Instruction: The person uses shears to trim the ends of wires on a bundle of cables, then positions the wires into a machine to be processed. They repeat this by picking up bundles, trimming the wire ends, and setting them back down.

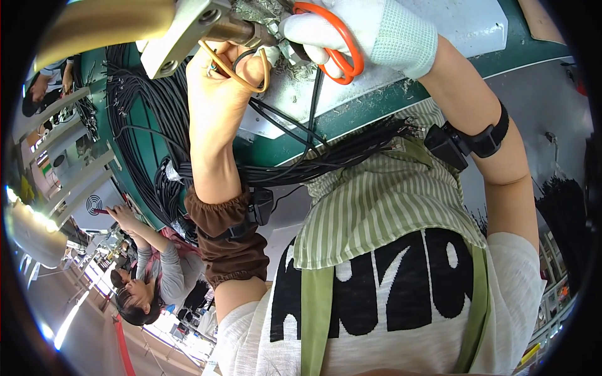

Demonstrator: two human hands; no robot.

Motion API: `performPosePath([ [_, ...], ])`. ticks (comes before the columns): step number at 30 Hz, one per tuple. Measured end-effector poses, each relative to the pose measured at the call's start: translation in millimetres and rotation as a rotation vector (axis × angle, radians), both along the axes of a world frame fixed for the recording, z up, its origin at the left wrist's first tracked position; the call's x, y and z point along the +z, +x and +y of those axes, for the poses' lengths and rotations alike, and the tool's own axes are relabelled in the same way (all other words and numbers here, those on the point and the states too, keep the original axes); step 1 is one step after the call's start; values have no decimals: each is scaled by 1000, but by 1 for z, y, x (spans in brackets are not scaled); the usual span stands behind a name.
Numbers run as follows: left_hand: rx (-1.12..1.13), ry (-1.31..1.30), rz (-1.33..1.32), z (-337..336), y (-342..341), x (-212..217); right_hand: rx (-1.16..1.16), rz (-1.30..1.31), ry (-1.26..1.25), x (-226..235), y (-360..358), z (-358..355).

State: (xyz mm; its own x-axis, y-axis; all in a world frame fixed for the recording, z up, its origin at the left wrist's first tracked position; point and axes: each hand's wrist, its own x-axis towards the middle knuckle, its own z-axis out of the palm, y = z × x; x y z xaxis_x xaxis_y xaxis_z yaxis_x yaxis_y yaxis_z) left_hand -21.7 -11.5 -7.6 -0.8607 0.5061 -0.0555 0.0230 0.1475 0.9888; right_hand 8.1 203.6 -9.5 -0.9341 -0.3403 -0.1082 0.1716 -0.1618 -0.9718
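Observation:
My bare left hand (221, 78) is closed at the far edge of the bench, below a metal machine head (241, 31). A thin black cable (243, 55) curves between its fingers, and a tan loop of cord or tube (263, 78) arcs across them. My right hand (351, 34), in a white knitted glove, is closed on scissors with orange-red handles (342, 28). The loops sit around the gloved fingers, and the blades are mostly hidden. Both hands nearly meet beside the metal head. Small wire scraps (257, 9) lie behind them.
A thick bundle of black cables (332, 153) runs along the bench's near edge, and more coils (138, 119) lie left on the green bench top (150, 122). A white board (464, 31) is under my hands. Other people (157, 282) sit at left.

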Motion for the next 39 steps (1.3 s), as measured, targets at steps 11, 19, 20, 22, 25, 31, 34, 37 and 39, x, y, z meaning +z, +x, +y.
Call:
performPosePath([
  [11,11,-10,-108,-2,6,-2,-23,72,138,4,2,5],
  [19,194,38,-247,-7,89,29,-370,597,984,18,77,11],
  [20,106,-172,-75,2,93,31,-268,595,860,24,83,4],
  [22,-74,-584,280,16,99,34,-219,457,732,25,86,-8],
  [25,-90,-564,393,16,105,33,-110,202,449,30,90,-18],
  [31,-99,-648,558,20,113,40,2,-39,390,39,98,-15],
  [34,-35,-743,505,22,117,41,-15,110,477,34,102,-14],
  [37,-98,-524,308,18,116,42,-17,174,506,33,104,-9],
  [39,-127,-416,209,14,116,44,-37,335,577,35,103,-3],
])
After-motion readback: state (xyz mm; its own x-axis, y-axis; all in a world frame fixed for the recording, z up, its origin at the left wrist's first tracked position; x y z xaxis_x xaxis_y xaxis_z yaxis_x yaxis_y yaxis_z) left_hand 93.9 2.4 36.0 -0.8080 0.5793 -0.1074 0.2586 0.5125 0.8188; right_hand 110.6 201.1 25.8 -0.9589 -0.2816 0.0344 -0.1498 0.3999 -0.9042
